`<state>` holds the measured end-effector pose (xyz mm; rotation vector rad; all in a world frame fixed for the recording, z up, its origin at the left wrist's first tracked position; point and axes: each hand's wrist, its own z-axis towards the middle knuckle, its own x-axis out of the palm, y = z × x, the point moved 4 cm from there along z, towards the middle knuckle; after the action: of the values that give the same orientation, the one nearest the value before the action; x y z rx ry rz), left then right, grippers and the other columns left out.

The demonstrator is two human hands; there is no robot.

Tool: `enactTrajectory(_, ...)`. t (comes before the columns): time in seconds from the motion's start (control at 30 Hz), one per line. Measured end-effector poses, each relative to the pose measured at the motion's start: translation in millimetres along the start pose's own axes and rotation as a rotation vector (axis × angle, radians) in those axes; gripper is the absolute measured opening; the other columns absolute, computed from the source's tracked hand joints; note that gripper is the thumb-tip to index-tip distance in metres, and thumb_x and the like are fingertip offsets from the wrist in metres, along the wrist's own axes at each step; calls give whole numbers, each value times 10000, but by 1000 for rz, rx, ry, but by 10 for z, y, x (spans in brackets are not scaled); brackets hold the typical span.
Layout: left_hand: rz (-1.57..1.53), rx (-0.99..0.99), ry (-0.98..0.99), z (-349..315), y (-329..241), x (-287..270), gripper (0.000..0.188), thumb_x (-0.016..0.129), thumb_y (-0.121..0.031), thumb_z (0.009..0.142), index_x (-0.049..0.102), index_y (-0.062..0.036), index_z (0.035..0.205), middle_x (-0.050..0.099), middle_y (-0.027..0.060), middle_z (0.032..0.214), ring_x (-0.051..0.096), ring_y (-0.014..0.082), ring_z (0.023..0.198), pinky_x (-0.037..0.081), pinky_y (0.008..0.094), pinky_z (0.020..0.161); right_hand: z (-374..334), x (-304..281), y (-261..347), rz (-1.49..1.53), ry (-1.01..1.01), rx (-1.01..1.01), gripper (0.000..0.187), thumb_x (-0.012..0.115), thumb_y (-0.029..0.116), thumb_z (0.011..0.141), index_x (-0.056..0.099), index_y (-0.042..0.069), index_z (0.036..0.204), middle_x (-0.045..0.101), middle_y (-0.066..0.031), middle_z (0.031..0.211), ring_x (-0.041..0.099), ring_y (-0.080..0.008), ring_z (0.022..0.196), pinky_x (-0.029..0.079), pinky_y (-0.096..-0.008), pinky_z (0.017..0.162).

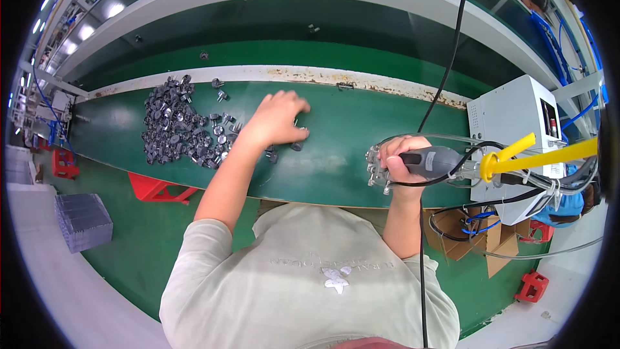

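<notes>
A heap of small dark knob-like parts with shiny metal pieces [169,123] lies on the left half of the green workbench [342,119]. Over the bench, just right of the heap, my left hand [279,119] has its fingers curved and apart from the thumb. A small dark part [297,146] lies below its thumb, and a bit of something small shows between thumb and fingers, too little to make out. My right hand [402,157] is wrapped around a grey powered screwdriver [434,161] with a black cable. A clear and metal fitting [377,167] sits by that hand.
On the right stands a white machine box [507,123], with yellow arms [516,158], tubes and cables running to the screwdriver. A white ledge [290,74] bounds the bench's far side. Below are a cardboard box [500,249], red stools [155,189] and stacked grey trays [84,223].
</notes>
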<state>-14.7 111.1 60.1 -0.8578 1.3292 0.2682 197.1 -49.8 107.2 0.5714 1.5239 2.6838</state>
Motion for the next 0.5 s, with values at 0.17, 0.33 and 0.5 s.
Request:
enactTrajectory(0.17, 23, 7, -59, -173, -117, 253, 238, 722, -199, 788, 715, -102, 1006, 657, 86, 992, 599, 266, 1004, 429, 387, 898, 24, 19, -29, 55, 11, 22, 289, 756, -49, 763, 518, 48, 896, 574, -75, 722, 571, -166, 654, 522, -323, 630)
enactTrajectory(0.33, -17, 116, -82, -104, -467, 469, 248, 754, -255, 786, 713, -85, 963, 676, 58, 901, 614, 239, 927, 440, 375, 834, 57, 49, 77, 104, 16, -39, 260, 726, -52, 783, 507, 39, 890, 569, -82, 686, 563, -168, 599, 525, -342, 613)
enactTrajectory(0.5, -104, 188, -227, -195, -845, 772, 272, 783, -282, 766, 697, -92, 940, 626, 43, 905, 592, 242, 924, 458, 375, 787, 20, -62, 112, 105, 41, -50, 238, 687, -64, 792, 497, 45, 885, 572, -85, 666, 555, -161, 563, 526, -353, 602)
